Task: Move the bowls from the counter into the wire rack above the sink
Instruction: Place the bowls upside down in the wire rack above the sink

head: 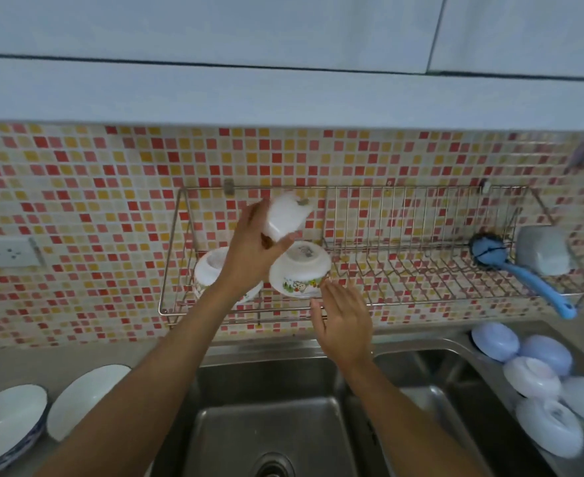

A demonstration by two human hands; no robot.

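We hold a small white bowl [285,215] in our left hand [249,256], grip clenched around its side, tipped mouth-down over the left end of the wire rack [421,266]. Two bowls already sit there upside down: a plain one [208,270] partly behind our wrist and a cartoon-printed one [300,270] to its right. Our right hand [343,321] is released, fingers spread just beside the printed bowl's rim, holding nothing. To do this well, we should probably steady the printed bowl and lower the new one inverted onto free wires, letting go only once it rests. More bowls wait on the worktop [15,370]: white ones [84,397] at left, pale blue ones [538,373] at right. Below lies the steel sink [269,425], behind it a red-and-yellow mosaic wall [94,173]; a blue brush [521,270] rests in the rack.
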